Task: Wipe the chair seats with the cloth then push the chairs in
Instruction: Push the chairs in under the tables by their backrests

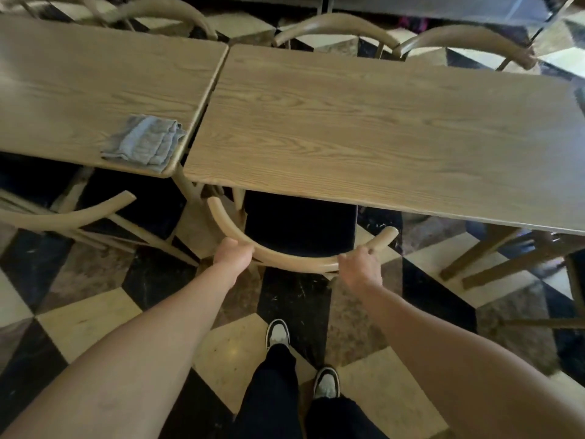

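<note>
left hand (233,255) grips chair back (294,260) | right hand (361,264) grips it

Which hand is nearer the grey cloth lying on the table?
Left. The left hand grips the chair's curved backrest below and right of the cloth; the right hand grips the same rail farther right.

Two rectangular light-oak wood-grain benches (364,122) stand side by side, their edges nearly touching, with a narrow gap between them. Beneath lies a polished stone floor (95,312) laid in a geometric pattern of black, cream and mottled brown tiles. Daylight falls from the upper right, leaving a bright glare on the far tiles (566,61).
</note>
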Demonstrator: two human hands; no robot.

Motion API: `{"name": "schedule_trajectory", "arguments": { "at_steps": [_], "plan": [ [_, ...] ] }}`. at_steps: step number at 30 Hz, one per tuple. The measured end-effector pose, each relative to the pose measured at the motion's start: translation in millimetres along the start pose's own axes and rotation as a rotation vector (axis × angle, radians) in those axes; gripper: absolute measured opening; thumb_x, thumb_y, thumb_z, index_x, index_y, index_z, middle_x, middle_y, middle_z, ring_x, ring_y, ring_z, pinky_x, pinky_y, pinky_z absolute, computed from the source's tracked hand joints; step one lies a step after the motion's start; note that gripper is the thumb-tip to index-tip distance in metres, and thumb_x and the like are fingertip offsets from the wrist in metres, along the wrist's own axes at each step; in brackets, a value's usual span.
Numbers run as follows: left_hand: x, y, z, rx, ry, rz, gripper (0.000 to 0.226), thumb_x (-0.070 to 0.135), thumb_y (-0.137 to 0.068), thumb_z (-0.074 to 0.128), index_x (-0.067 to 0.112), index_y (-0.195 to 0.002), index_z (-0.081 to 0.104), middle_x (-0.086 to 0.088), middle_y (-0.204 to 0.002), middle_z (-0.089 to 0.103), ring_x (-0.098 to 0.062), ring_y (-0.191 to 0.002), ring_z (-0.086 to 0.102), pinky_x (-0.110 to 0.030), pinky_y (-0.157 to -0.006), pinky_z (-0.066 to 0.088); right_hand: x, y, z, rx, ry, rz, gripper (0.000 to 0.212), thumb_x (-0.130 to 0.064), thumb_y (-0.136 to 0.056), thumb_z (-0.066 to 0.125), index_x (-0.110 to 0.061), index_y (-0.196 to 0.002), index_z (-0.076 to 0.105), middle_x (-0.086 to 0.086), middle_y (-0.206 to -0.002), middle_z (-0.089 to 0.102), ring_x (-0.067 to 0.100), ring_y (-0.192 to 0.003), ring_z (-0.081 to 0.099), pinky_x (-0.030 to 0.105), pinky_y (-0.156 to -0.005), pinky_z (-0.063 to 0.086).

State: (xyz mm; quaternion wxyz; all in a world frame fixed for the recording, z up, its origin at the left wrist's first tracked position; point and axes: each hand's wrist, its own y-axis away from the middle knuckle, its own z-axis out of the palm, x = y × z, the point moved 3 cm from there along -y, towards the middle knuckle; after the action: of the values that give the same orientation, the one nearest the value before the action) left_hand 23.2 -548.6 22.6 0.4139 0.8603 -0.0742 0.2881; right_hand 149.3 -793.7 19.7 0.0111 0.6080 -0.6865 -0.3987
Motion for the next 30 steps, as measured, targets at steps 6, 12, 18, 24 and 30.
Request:
{"name": "schedule_trajectory", "arguments": {
  "at_steps": [6, 12, 18, 24, 30],
  "plan": [
    [-17.5, 69.7, -16.1, 0.063, -0.090, 0.209, 0.022, 0.033, -0.098, 0.060, 0.027, -0.120, 0.061, 0.010, -0.107, 0.062, -0.007, -0.089, 0.057, -0.024, -0.069, 0.044, -29.7, 53.1, 1.5, -0.232, 0.181, -0.348, 0.061, -0.035, -0.104, 0.050, -0.014, -0.158, 0.031, 0.012, -0.158, 0.034, 0.033, -0.133, 0.050, 0.048, -0.103, 0.051],
    [-41.0, 111.7, -98.8, 0.193, -0.198, 0.173, 0.018, 0.040, -0.098, 0.057, 0.028, -0.110, 0.062, 0.005, -0.106, 0.063, -0.017, -0.093, 0.060, -0.036, -0.081, 0.052, -97.2, 123.7, 28.6, -0.373, 0.351, -0.550, 0.049, -0.049, -0.099, 0.054, -0.023, -0.140, 0.047, 0.003, -0.113, 0.061, 0.023, -0.093, 0.066, 0.047, -0.083, 0.060],
    [-65.8, 142.3, -243.2, 0.374, -0.153, 0.195, 0.017, 0.033, -0.099, 0.057, 0.020, -0.106, 0.065, 0.000, -0.105, 0.065, -0.020, -0.095, 0.061, -0.038, -0.084, 0.052, -201.6, 208.8, 84.9, -0.396, 0.503, -0.816, 0.056, -0.048, -0.103, 0.047, -0.019, -0.150, 0.040, 0.012, -0.139, 0.056, 0.033, -0.121, 0.058, 0.044, -0.094, 0.048],
    [-104.5, 157.5, -364.2, 0.397, -0.068, 0.275, 0.020, 0.032, -0.100, 0.055, 0.018, -0.113, 0.062, 0.000, -0.108, 0.063, -0.018, -0.097, 0.059, -0.034, -0.082, 0.047, -289.2, 304.3, 161.3, -0.407, 0.465, -0.851, 0.066, -0.055, -0.101, 0.050, -0.016, -0.153, 0.039, 0.008, -0.145, 0.053, 0.030, -0.129, 0.054, 0.043, -0.102, 0.047],
    [-138.2, 127.0, -469.1, 0.358, -0.097, 0.376, 0.021, 0.041, -0.099, 0.055, 0.024, -0.111, 0.060, 0.007, -0.105, 0.061, -0.014, -0.094, 0.059, -0.032, -0.075, 0.047, -353.3, 370.9, 221.1, -0.373, 0.506, -0.941, 0.059, -0.053, -0.100, 0.052, -0.015, -0.144, 0.045, 0.002, -0.114, 0.058, 0.023, -0.099, 0.063, 0.046, -0.090, 0.056]
  ]
}}
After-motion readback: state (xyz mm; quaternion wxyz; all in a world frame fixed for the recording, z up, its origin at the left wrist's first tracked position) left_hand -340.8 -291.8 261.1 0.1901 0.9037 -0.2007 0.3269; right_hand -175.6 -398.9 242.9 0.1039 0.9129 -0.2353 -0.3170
